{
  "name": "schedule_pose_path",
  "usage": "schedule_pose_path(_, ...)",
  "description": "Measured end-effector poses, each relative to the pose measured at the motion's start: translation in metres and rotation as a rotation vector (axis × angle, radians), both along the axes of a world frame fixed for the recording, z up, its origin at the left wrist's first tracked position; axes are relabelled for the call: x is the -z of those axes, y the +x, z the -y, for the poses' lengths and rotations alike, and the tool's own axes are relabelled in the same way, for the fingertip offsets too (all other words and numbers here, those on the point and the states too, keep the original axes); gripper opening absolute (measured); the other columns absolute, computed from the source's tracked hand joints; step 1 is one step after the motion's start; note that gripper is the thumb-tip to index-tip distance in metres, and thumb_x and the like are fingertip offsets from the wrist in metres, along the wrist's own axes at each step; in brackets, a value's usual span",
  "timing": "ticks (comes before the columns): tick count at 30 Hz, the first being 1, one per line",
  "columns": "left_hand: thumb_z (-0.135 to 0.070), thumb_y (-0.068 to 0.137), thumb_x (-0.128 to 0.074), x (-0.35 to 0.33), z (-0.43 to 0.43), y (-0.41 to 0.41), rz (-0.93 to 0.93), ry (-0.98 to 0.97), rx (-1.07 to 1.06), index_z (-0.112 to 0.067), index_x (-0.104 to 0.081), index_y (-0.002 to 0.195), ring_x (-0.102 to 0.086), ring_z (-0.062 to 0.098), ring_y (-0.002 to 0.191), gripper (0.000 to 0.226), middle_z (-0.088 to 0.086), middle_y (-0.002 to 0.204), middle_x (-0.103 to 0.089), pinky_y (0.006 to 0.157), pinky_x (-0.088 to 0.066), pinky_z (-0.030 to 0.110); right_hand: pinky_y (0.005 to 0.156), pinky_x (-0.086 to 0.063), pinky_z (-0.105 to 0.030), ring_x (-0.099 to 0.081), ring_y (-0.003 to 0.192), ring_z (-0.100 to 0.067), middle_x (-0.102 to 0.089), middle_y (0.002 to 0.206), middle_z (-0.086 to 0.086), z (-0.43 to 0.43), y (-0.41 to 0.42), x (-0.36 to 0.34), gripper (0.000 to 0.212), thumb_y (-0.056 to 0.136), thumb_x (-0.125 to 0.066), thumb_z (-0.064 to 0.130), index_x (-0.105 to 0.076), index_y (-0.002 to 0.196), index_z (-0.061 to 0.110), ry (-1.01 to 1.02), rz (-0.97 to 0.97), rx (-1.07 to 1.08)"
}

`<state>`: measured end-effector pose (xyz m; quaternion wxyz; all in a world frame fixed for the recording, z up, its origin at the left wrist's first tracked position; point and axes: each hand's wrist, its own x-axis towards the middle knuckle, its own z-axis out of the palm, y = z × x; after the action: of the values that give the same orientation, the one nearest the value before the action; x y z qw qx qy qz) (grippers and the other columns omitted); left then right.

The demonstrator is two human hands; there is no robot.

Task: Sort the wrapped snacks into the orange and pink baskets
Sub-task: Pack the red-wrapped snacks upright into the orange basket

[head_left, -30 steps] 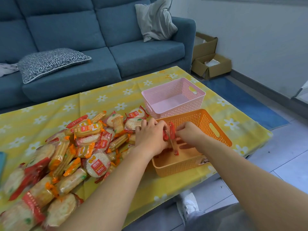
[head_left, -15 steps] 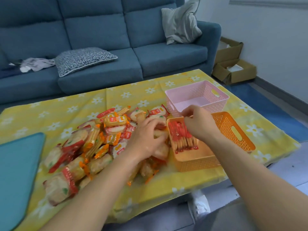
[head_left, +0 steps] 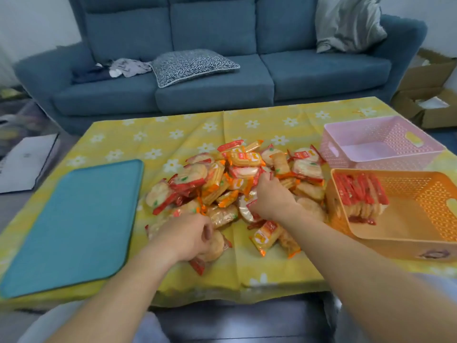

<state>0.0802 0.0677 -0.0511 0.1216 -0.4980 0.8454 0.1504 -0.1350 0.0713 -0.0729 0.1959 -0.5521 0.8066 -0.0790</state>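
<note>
Though buried, right fingers (head_left: 261, 179) amid snacks (head_left: 243, 159)

- I read this as a home living room: a blue sofa (head_left: 210, 78) fills 12 o'clock.
- A patterned cushion (head_left: 195, 65) lies on its seat, and a grey pillow (head_left: 346, 23) leans at 1 o'clock.
- A low table under a yellow daisy cloth (head_left: 173, 134) stands before it.
- Open cardboard boxes (head_left: 425, 95) sit at 2 o'clock.
</note>
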Motion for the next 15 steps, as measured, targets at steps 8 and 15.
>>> schedule_pose_path(8, -0.031, 0.088, -0.062, 0.028, -0.010, -0.012, 0.042, -0.137, -0.069, -0.017, -0.042, 0.125, -0.063, 0.032, 0.104, 0.045, 0.006, 0.115, -0.058, 0.066, -0.042, 0.039, 0.069, -0.046, -0.034, -0.061, 0.092, -0.032, -0.059, 0.091, -0.004, 0.014, -0.017, -0.030, 0.023, 0.083, -0.066, 0.025, -0.055, 0.101, 0.015, -0.135, 0.069, -0.019)
schedule_pose_path(15, -0.042, 0.071, -0.085, 0.009, 0.012, 0.006, -0.174, 0.091, -0.223, -0.023, -0.042, 0.130, -0.061, 0.024, 0.110, 0.075, -0.004, 0.124, -0.062, 0.089, -0.053, 0.042, 0.055, -0.043, -0.028, -0.056, 0.065, -0.014, -0.060, 0.076, 0.005, -0.002, -0.010, -0.057, 0.011, 0.087, -0.060, 0.014, -0.059, 0.093, 0.023, -0.428, 0.521, 0.075)
